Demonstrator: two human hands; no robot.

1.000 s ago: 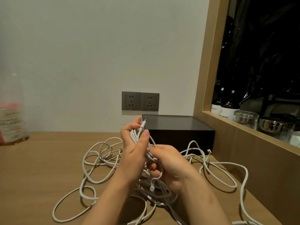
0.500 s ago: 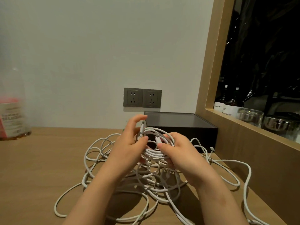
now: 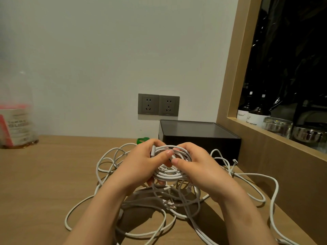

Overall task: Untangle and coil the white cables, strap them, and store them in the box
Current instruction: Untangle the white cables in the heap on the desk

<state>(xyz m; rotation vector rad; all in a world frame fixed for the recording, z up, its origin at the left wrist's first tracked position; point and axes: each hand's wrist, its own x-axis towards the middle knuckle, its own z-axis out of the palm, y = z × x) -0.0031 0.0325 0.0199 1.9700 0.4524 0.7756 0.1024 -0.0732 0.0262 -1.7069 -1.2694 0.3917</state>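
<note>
A small coil of white cable (image 3: 172, 175) hangs just above the wooden table, held between both hands. My left hand (image 3: 141, 165) grips its left side, thumb over the strands and a connector end by the fingers. My right hand (image 3: 198, 167) grips the right side, thumb pressing on the top loops. Below and around them lies a tangle of loose white cables (image 3: 113, 156) spread over the table (image 3: 44, 183). The dark box (image 3: 200, 137) stands shut behind the hands, against the wall. A green strap (image 3: 142, 139) peeks out just behind my left hand.
A clear bottle with a red and white label (image 3: 16, 121) stands at the far left. Two grey wall sockets (image 3: 158, 105) sit above the box. A wooden ledge (image 3: 276, 137) on the right carries dark bottles and glass jars. One cable loop (image 3: 272, 195) trails far right.
Both hands have lowered and turned the bundle from upright strands into a flat round coil, the right hand moving up onto its right side. The view tilted up a little.
</note>
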